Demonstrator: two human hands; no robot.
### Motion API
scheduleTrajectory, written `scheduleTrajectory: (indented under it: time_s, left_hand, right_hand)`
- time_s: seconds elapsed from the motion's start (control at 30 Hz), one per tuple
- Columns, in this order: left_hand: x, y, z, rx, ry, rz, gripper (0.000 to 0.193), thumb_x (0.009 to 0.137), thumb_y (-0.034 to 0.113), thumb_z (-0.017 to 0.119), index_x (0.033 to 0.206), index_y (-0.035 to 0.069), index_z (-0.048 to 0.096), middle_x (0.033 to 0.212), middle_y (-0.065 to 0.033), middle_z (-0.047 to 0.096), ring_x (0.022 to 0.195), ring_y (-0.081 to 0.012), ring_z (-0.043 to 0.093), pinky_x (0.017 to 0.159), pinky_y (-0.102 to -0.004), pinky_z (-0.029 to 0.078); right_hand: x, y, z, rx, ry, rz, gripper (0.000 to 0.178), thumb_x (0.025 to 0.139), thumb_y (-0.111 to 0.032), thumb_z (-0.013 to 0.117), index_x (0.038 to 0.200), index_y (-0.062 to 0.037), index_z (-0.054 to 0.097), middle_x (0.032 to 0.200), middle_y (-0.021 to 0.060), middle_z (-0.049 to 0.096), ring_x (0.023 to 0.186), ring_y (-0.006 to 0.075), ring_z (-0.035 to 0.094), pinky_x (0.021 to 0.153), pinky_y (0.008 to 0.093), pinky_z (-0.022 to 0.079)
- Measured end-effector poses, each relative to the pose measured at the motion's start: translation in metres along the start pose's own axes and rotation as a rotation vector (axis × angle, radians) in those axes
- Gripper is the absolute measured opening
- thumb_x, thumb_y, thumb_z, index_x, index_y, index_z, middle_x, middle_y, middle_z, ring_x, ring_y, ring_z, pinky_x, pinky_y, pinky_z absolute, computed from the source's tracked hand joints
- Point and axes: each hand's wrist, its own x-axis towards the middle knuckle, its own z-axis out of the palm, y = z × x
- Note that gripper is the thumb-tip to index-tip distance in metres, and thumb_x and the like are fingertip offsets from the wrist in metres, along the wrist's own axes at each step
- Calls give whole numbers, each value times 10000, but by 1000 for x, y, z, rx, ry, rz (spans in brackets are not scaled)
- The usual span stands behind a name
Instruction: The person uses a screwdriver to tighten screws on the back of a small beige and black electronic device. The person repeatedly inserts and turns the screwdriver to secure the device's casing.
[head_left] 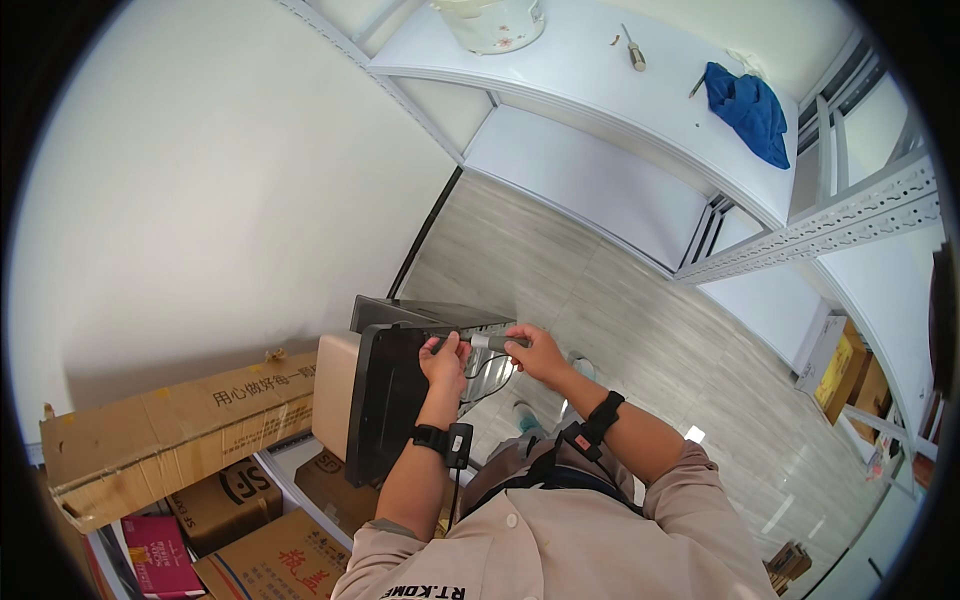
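My right hand (541,356) is closed round a grey cylindrical handle (490,342), with its paler end pointing left towards my other hand. My left hand (446,362) has its fingers curled in at the top right edge of a large black panel (392,400), close to the end of the grey handle. What its fingers pinch is too small to make out. A black cable (497,383) loops below both hands. Behind the panel stands a dark box-shaped case (425,313), partly hidden. A wristband with a small device sits on each of my wrists.
A long cardboard box (190,430) and several cartons (230,505) lie at the left beside a white wall. Across the floor (530,250) stands a white shelf (590,95) with a flowered pot (490,25), a screwdriver (634,50) and a blue cloth (748,110). More boxes (845,370) sit at the right.
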Motion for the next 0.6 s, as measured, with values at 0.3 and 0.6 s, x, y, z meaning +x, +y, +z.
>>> scheduleTrajectory:
  time_s: [0.3,0.6]
  left_hand:
    - [-3,-1,1,-6,-4,19,458,842,1,683,1127,124,346,917,-105,611,678,-182,623,602,-321,571]
    - [2,-2,-2,-17,-5,20,417,844,6,685,1085,131,368,921,-95,612,677,-179,613,611,-320,568]
  right_hand:
    - [1,3,0,-9,-6,35,288,875,-163,625,1113,-7,581,924,81,632,631,108,598,498,257,468]
    - [7,5,0,2,-13,33,292,878,-167,623,1113,2,587,929,86,628,639,114,608,499,260,473]
